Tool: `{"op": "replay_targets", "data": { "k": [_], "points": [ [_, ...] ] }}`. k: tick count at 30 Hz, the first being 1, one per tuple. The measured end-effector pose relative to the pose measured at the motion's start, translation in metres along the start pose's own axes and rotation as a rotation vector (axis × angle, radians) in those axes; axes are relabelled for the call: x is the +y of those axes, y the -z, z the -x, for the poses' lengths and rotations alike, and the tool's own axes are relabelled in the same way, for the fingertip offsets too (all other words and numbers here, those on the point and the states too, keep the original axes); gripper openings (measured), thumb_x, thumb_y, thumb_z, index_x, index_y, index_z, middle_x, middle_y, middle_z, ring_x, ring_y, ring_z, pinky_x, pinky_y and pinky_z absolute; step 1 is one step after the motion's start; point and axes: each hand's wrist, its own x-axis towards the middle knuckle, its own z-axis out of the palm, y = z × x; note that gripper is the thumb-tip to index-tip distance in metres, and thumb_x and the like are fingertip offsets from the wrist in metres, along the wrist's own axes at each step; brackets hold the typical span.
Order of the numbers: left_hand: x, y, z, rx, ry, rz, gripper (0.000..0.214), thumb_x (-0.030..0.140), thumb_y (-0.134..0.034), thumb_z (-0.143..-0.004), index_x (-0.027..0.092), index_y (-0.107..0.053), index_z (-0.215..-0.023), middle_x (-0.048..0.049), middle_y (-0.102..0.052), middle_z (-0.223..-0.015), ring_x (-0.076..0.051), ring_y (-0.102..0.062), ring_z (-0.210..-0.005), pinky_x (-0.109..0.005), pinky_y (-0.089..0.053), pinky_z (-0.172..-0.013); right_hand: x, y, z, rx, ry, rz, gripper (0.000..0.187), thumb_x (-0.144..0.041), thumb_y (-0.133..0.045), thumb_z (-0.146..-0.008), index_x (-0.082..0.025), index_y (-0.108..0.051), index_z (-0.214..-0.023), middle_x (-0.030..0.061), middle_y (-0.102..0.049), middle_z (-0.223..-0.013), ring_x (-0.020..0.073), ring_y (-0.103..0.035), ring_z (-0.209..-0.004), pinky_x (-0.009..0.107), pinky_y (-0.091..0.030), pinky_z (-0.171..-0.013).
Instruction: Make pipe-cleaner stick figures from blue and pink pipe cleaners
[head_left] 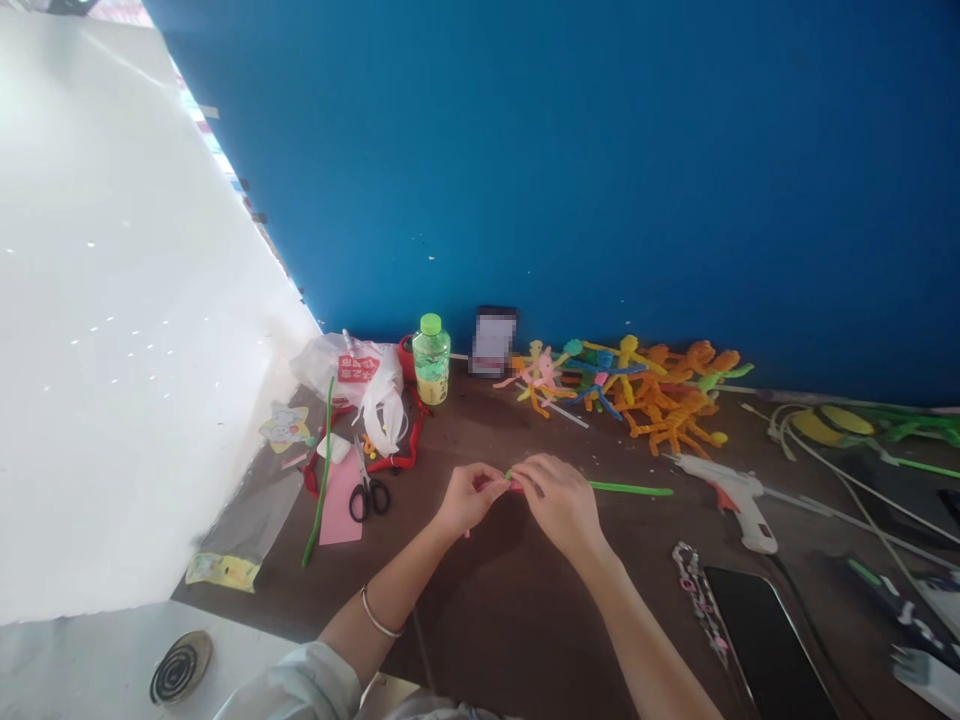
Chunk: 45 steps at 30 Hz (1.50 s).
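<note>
My left hand [475,496] and my right hand [561,500] meet over the middle of the brown table, fingertips pinched close together. Between them is a green pipe cleaner [632,489], whose long straight end sticks out to the right past my right hand. A small pink piece shows at the fingertips, partly hidden by the fingers, and a bit of pink also peeks out below my left hand. Left of my hands lie black-handled scissors [369,498] on a pink sheet [341,505], beside another green pipe cleaner [321,490].
A green-capped bottle [431,365] and a white plastic bag [360,375] stand toward the blue wall. Finished-looking pipe-cleaner figures [675,395] pile up at the back right. A glue gun [739,498], a cord and a phone [772,640] with a bead strap [699,600] lie right.
</note>
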Motion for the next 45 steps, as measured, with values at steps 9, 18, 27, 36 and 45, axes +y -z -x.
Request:
{"op": "replay_targets", "data": {
  "k": [9, 18, 27, 36, 45],
  "points": [
    [0.0, -0.002, 0.001, 0.084, -0.122, 0.124, 0.028, 0.041, -0.064, -0.065, 0.014, -0.062, -0.064, -0.0046, -0.061, -0.068, -0.011, -0.051, -0.059, -0.02, -0.039, -0.052, -0.002, 0.019, -0.011, -0.226, -0.108, -0.253, 0.014, -0.028, -0.052, -0.076, -0.024, -0.059, -0.088, 0.0028, -0.065, -0.088, 0.0181, -0.059, -0.077, 0.028, -0.043, -0.067],
    [-0.002, 0.0, 0.0, 0.068, -0.053, 0.149, 0.03, 0.042, -0.064, -0.066, 0.012, -0.064, -0.068, 0.0, -0.054, -0.055, -0.006, -0.04, -0.046, -0.019, -0.033, -0.045, -0.004, 0.014, -0.01, -0.221, -0.217, -0.256, 0.008, -0.027, -0.051, -0.074, -0.023, -0.056, -0.08, -0.0002, -0.065, -0.072, 0.0153, -0.058, -0.061, 0.025, -0.041, -0.058],
    [0.002, 0.007, 0.001, 0.025, -0.23, 0.008, 0.02, 0.033, -0.06, -0.072, 0.015, -0.068, -0.077, -0.006, -0.066, -0.074, -0.012, -0.056, -0.062, -0.023, -0.044, -0.061, -0.002, 0.013, -0.012, -0.19, -0.233, -0.353, 0.009, -0.027, -0.051, -0.075, -0.022, -0.058, -0.077, 0.0004, -0.065, -0.069, 0.0147, -0.058, -0.057, 0.025, -0.042, -0.058],
    [0.005, 0.015, 0.0, 0.02, -0.356, -0.254, 0.019, 0.028, -0.054, -0.078, 0.017, -0.07, -0.079, -0.006, -0.068, -0.073, -0.013, -0.058, -0.062, -0.022, -0.042, -0.061, 0.001, 0.007, -0.013, -0.246, -0.191, -0.279, 0.01, -0.024, -0.048, -0.077, -0.022, -0.058, -0.075, 0.0013, -0.065, -0.073, 0.0155, -0.058, -0.061, 0.025, -0.041, -0.058],
    [0.003, 0.016, -0.004, -0.154, -0.124, -0.053, 0.03, 0.04, -0.055, -0.075, 0.012, -0.066, -0.073, -0.0063, -0.065, -0.066, -0.013, -0.058, -0.056, -0.024, -0.047, -0.058, 0.004, 0.004, -0.009, -0.279, -0.097, -0.309, 0.013, -0.017, -0.044, -0.08, -0.021, -0.056, -0.075, 0.0008, -0.062, -0.073, 0.015, -0.056, -0.066, 0.025, -0.039, -0.061]
  ]
}}
